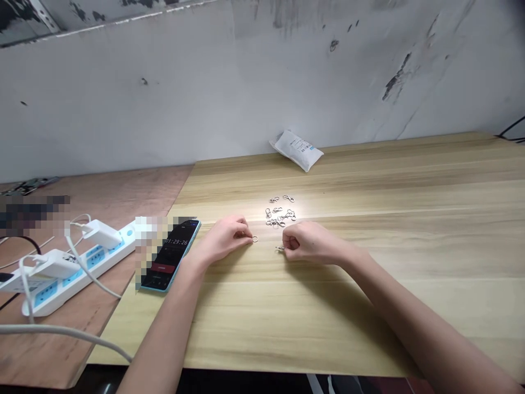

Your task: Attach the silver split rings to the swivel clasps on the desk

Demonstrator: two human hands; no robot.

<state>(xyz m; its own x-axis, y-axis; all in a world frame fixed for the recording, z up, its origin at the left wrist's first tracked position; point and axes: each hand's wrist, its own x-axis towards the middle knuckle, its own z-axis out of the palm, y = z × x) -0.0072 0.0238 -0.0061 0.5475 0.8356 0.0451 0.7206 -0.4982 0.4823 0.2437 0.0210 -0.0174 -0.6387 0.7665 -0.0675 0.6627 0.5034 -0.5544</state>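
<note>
Between the thumb and fingertips of my left hand [229, 235] is a small metal ring [255, 239], sticking out to the right. My right hand [307, 242], fingers curled in a pinch, grips a small metal clasp [280, 249] whose end points left. A gap of bare wood separates the ring from the clasp. Just beyond both hands lies a loose pile of silvery clasps with rings [281, 219]. Two more such clasps [289, 198] sit slightly farther back. My fingers cover part of what each hand holds.
A phone [172, 254] showing a running timer lies left of my left hand. Farther left, a white power strip [94, 257] carries plugged-in chargers and cables. A white labelled packet [298, 149] rests by the wall at the back of the wooden table [410, 219].
</note>
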